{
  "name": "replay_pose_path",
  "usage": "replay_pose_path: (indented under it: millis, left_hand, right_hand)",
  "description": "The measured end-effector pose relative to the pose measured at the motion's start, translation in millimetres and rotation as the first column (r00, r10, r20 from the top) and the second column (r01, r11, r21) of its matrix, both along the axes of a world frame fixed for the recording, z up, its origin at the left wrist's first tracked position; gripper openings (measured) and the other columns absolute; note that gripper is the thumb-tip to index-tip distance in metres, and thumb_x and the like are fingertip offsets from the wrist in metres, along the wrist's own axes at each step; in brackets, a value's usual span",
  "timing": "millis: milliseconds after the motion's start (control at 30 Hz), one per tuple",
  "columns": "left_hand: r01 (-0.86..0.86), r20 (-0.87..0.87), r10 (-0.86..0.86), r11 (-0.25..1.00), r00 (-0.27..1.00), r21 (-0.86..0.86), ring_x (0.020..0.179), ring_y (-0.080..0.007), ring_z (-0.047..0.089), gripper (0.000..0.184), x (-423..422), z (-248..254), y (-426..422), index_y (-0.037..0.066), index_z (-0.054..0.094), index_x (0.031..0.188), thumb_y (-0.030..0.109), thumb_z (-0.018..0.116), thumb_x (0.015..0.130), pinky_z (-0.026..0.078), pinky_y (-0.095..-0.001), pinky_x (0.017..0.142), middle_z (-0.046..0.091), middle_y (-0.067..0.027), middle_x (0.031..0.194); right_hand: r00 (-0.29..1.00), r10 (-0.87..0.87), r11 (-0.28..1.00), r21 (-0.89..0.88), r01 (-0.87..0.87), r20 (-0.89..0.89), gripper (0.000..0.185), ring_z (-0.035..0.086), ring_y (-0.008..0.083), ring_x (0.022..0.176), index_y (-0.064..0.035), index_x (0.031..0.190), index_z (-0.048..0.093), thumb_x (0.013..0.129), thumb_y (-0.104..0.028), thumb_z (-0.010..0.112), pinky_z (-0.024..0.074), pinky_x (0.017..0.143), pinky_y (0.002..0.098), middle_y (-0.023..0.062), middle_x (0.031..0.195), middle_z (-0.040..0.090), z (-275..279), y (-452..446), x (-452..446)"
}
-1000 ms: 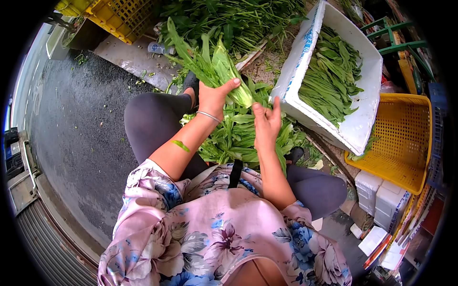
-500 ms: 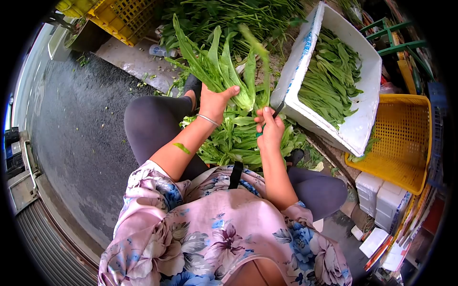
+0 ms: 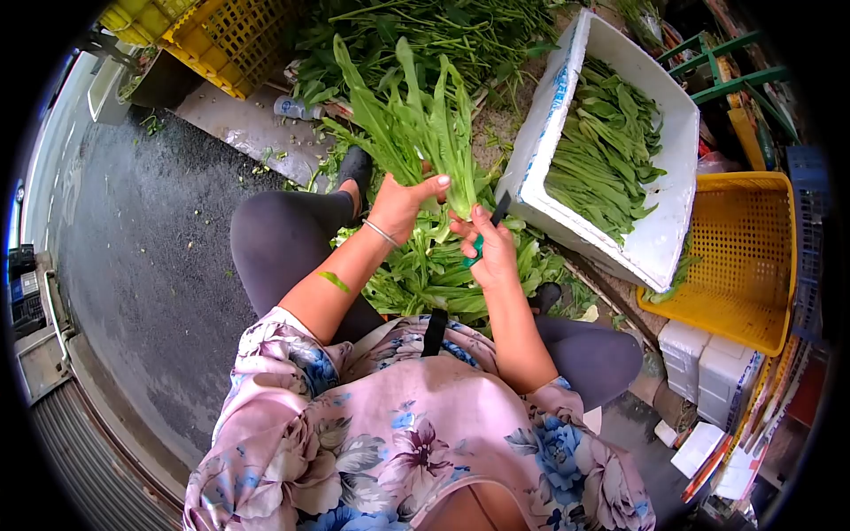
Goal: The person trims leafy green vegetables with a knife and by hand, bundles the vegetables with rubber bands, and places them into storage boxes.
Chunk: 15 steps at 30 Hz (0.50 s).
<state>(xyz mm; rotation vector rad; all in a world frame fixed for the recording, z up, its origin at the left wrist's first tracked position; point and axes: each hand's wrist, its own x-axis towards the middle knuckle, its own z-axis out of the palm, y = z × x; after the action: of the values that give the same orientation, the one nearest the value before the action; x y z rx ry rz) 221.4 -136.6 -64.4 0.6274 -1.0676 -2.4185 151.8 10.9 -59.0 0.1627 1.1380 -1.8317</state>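
My left hand is wrapped round a head of long green leaves, which point up and away from me. At the pale base of the head, the fingers of my right hand pinch the stem end. A small tool with a green handle and a dark blade is also held in my right hand. Below both hands, a heap of loose leafy greens lies between my legs. Long greens fill much of the white foam box to the right.
A yellow basket stands right of the foam box, with white foam boxes below it. More greens are piled beyond my hands. Yellow crates and a plastic bottle are at the upper left, beside wet pavement.
A loose leaf that was blurred by my right hand is gone from there. My right hand has moved back to the base of the head, and the tool's green handle now shows more clearly.
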Motion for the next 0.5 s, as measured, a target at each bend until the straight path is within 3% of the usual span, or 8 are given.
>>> replay_pose_path:
  millis: [33,67,100,167,233,267,333,500]
  left_hand:
    - [0.043,-0.022,-0.042,0.996,0.999,0.073,0.077,-0.0164,0.056,0.038,-0.5,2.8,-0.4,0.002,0.050,0.104,0.001,0.068,0.071,0.047,-0.0284,0.063,0.057,-0.0045,0.090]
    - [0.028,-0.011,-0.027,0.993,1.000,0.118,0.072,-0.0158,0.054,0.039,0.5,7.4,5.3,0.003,0.049,0.103,0.006,0.070,0.070,0.046,-0.0276,0.058,0.054,-0.0027,0.087]
    - [0.028,-0.009,-0.027,0.993,1.000,0.117,0.072,-0.0158,0.054,0.039,1.0,8.3,8.1,0.003,0.049,0.103,0.006,0.070,0.070,0.046,-0.0276,0.058,0.054,-0.0027,0.087]
    - [0.129,-0.068,-0.120,0.982,0.990,0.140,0.073,-0.0154,0.055,0.038,1.7,11.3,10.6,0.003,0.050,0.102,0.006,0.071,0.070,0.046,-0.0273,0.058,0.056,-0.0032,0.086]
    - [0.150,-0.056,-0.146,0.985,0.988,0.080,0.078,-0.0163,0.056,0.034,2.8,12.2,9.8,0.004,0.051,0.103,0.007,0.067,0.073,0.047,-0.0297,0.067,0.058,-0.0036,0.089]
    - [0.110,-0.021,-0.109,0.992,0.994,0.063,0.081,-0.0168,0.057,0.034,1.7,9.2,10.1,0.004,0.051,0.104,0.005,0.067,0.073,0.047,-0.0302,0.070,0.058,-0.0041,0.091]
    - [0.066,0.017,-0.067,0.997,0.998,0.042,0.083,-0.0172,0.058,0.035,1.4,3.9,8.9,0.004,0.051,0.104,0.004,0.066,0.073,0.047,-0.0308,0.072,0.059,-0.0045,0.093]
    - [0.115,-0.004,-0.116,0.988,0.993,0.098,0.087,-0.0179,0.058,0.037,4.0,-4.7,5.2,0.003,0.052,0.106,-0.002,0.065,0.072,0.046,-0.0314,0.077,0.060,-0.0059,0.097]
  right_hand:
    - [1.000,0.001,1.000,-0.001,-0.001,0.000,0.031,0.062,0.0153,0.073,-0.0015,0.106,0.052,0.083,-0.021,0.059,0.0356,0.041,0.0176,0.0157,0.092,0.061,0.8,-1.4,0.2]
    - [0.976,-0.045,0.991,0.114,0.071,-0.214,0.030,0.061,0.0132,0.072,0.0001,0.104,0.054,0.081,-0.018,0.062,0.0347,0.041,0.0169,0.0133,0.089,0.062,1.5,-3.0,1.1]
    - [0.905,-0.065,0.964,0.209,0.166,-0.421,0.031,0.061,0.0111,0.071,0.0017,0.102,0.055,0.078,-0.014,0.065,0.0338,0.042,0.0162,0.0109,0.086,0.062,2.5,-4.4,2.7]
    - [0.866,-0.083,0.966,0.173,0.192,-0.493,0.034,0.059,0.0078,0.071,0.0032,0.103,0.055,0.075,-0.010,0.068,0.0324,0.042,0.0167,0.0067,0.081,0.061,0.6,-5.0,5.3]
    - [0.641,0.097,0.955,0.253,0.155,-0.762,0.035,0.057,0.0059,0.071,0.0039,0.103,0.054,0.075,-0.010,0.068,0.0307,0.041,0.0171,0.0041,0.080,0.061,-4.2,-2.9,7.0]
    - [0.641,0.097,0.956,0.251,0.154,-0.762,0.035,0.057,0.0059,0.071,0.0039,0.103,0.054,0.075,-0.010,0.068,0.0307,0.041,0.0171,0.0041,0.080,0.061,-3.4,-2.1,7.3]
    - [0.881,0.007,0.971,0.214,0.107,-0.472,0.032,0.057,0.0064,0.068,0.0030,0.101,0.056,0.075,-0.011,0.069,0.0303,0.041,0.0168,0.0033,0.080,0.061,0.6,-2.2,7.8]
    - [0.928,-0.093,0.969,0.184,0.168,-0.360,0.025,0.054,0.0068,0.061,0.0008,0.093,0.060,0.076,-0.015,0.068,0.0278,0.039,0.0166,0.0037,0.079,0.061,5.2,-10.4,3.6]
